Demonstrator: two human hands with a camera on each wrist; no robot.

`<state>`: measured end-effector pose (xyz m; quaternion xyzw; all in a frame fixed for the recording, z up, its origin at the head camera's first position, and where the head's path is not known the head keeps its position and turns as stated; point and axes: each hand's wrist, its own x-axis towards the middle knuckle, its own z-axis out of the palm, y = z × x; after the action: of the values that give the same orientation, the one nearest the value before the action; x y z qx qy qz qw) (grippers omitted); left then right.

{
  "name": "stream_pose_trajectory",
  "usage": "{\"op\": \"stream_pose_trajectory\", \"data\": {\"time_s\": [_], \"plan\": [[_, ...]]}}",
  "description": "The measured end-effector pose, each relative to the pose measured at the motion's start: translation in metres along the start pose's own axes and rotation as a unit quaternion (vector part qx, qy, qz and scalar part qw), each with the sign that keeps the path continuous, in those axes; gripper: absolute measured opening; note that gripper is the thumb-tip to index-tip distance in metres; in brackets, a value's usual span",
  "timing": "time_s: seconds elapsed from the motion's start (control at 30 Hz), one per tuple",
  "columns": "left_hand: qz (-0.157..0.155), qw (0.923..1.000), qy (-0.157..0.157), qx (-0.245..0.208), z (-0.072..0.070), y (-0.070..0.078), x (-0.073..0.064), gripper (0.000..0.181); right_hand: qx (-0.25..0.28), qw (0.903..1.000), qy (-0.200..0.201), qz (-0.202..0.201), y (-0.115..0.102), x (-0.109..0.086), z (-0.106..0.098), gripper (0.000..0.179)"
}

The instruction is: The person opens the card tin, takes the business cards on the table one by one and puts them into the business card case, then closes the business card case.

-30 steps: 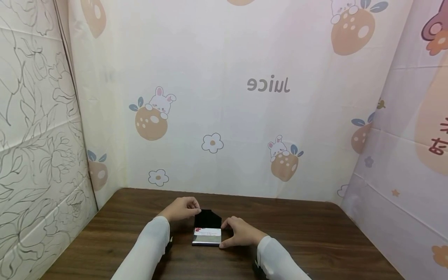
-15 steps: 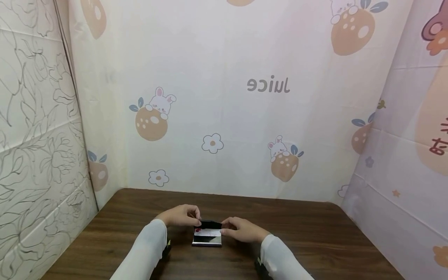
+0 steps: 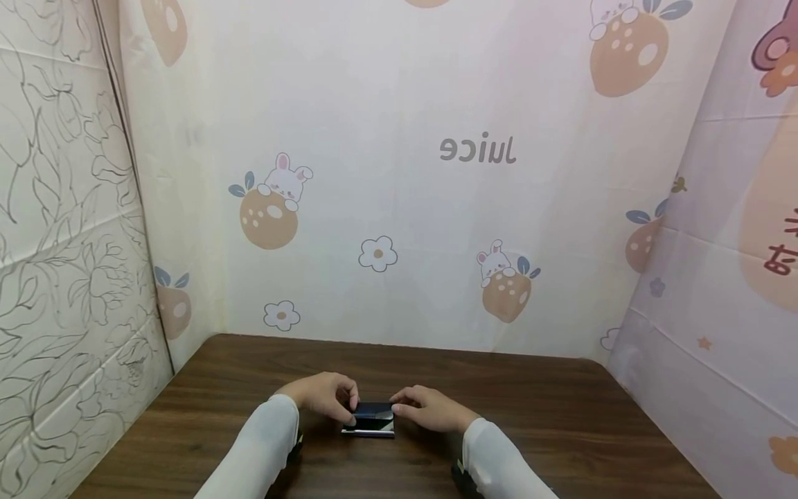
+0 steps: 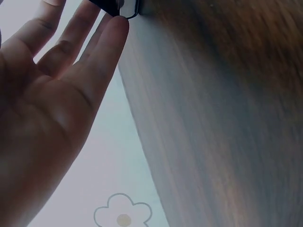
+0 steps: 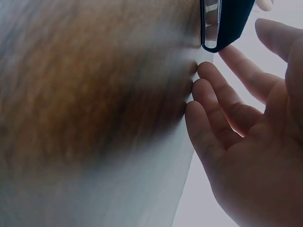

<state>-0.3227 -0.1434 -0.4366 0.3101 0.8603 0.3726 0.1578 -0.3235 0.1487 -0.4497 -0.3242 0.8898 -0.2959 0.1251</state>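
Note:
A black business card holder (image 3: 374,410) with a shiny silver front lies on the table in the head view, its dark flap folded down low over the cards. My left hand (image 3: 323,395) pinches its left side, thumb in front and index finger behind. The left wrist view has that thumb tip at the corner of the holder (image 4: 128,8). At the right edge, my right hand (image 3: 433,409) has relaxed fingers. In the right wrist view, its index fingertip meets the back of the holder (image 5: 229,21), the thumb stays apart, and the other fingertips rest on the table.
The brown wooden table (image 3: 530,430) reaches back to a white printed curtain (image 3: 399,194) with fruit and rabbits. More printed cloth (image 3: 717,277) hangs on the right, and a floral-line panel (image 3: 68,229) stands at the left.
The holder's flap has swung from standing upright down toward the front, covering the white card. My left hand has come down and forward with it; the right thumb has shifted up from the front corner.

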Motion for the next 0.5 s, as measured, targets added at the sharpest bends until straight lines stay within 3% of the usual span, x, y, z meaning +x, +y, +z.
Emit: {"op": "stream_pose_trajectory", "data": {"time_s": [0.17,0.5], "plan": [[0.003,0.9991,0.0,0.042,0.0038,-0.0003,-0.0003,0.024,0.003,1.0,0.001,-0.003,0.0008,0.0005,0.0014,0.032],[0.001,0.9973,0.006,0.074,0.0098,0.0025,-0.0016,0.028,-0.002,1.0,0.006,-0.002,-0.0001,-0.0004,0.0013,0.029]]}}
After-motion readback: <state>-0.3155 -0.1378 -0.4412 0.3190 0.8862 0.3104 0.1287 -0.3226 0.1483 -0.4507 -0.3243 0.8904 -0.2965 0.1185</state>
